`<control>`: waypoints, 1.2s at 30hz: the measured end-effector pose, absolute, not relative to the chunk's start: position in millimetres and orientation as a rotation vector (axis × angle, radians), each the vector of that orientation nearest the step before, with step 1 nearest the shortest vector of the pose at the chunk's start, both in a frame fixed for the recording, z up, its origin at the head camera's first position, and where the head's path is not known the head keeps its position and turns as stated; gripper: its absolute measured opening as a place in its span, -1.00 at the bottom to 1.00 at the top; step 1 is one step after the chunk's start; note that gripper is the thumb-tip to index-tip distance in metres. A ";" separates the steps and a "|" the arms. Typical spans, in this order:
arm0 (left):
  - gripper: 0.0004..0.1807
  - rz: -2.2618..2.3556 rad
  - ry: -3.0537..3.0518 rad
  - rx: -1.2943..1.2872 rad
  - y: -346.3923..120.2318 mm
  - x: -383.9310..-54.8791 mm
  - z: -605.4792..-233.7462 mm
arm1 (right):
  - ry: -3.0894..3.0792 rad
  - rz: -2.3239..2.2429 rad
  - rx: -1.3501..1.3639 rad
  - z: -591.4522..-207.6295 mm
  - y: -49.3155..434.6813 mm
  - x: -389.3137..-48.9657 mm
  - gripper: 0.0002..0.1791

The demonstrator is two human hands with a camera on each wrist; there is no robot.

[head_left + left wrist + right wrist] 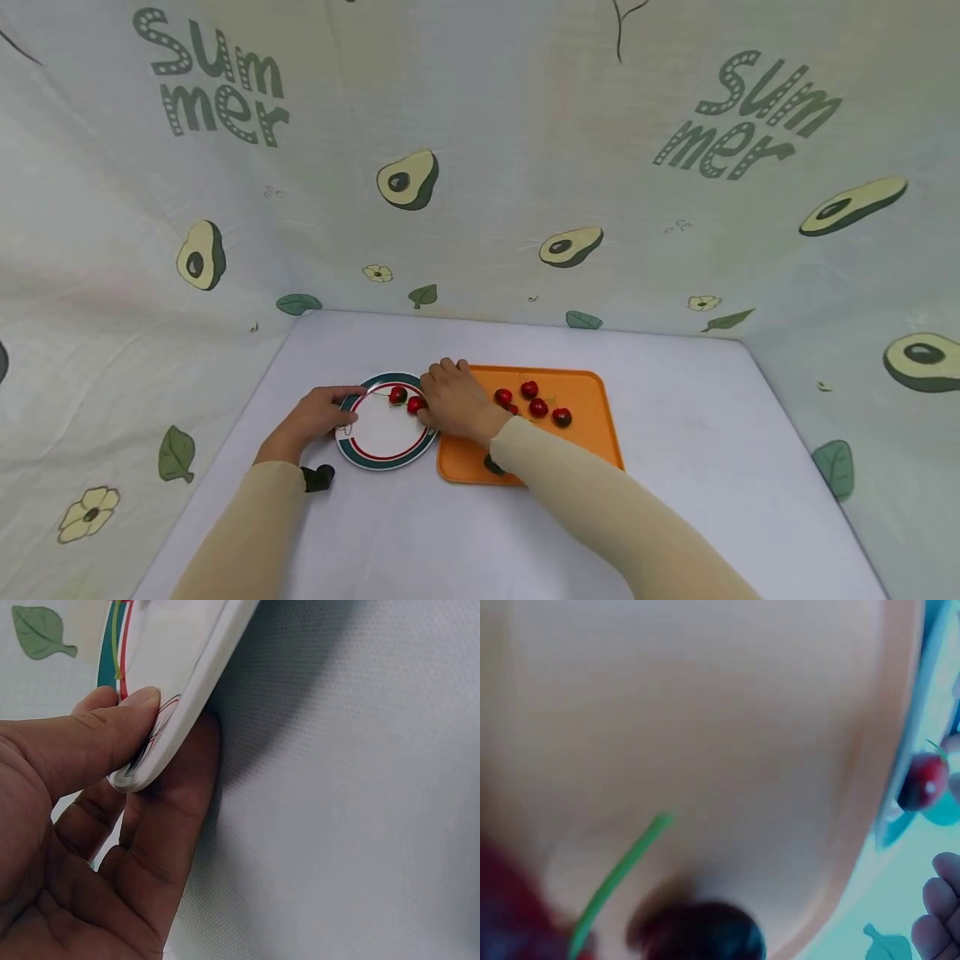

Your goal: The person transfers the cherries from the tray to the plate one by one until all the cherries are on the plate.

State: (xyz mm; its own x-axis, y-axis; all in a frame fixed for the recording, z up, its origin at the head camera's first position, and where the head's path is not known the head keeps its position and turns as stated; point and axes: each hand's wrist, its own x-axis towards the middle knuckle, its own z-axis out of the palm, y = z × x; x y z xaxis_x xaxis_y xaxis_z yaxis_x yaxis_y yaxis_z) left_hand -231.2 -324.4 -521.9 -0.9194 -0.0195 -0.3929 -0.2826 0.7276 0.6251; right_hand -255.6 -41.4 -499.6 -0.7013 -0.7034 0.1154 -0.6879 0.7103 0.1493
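The left hand (322, 410) pinches the left edge of the plate (382, 462); tilting it could roll the two cherries (397, 395) off its far-right edge. Whether the right hand (456, 402) grips one, I cannot tell; its sleeve (592, 502) could sweep others off the orange tray (594, 433).

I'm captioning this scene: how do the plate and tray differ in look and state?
The plate is round; the tray is rectangular. The plate is white with a green and red border; the tray is orange. The left hand pinches the plate's rim, not the tray's. Both hold cherries.
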 end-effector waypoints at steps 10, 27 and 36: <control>-0.40 0.991 2.567 -0.228 -329.8 -226.5 -519.9 | -2.698 0.013 1.046 -484.0 32.4 -248.5 -0.66; -0.39 0.989 2.567 -0.236 -326.7 -225.7 -522.1 | -2.732 0.107 0.706 -509.0 150.8 -229.6 -0.51; -0.39 0.996 2.560 -0.216 -319.9 -226.7 -514.8 | -2.756 0.060 0.661 -519.6 176.7 -219.8 -0.39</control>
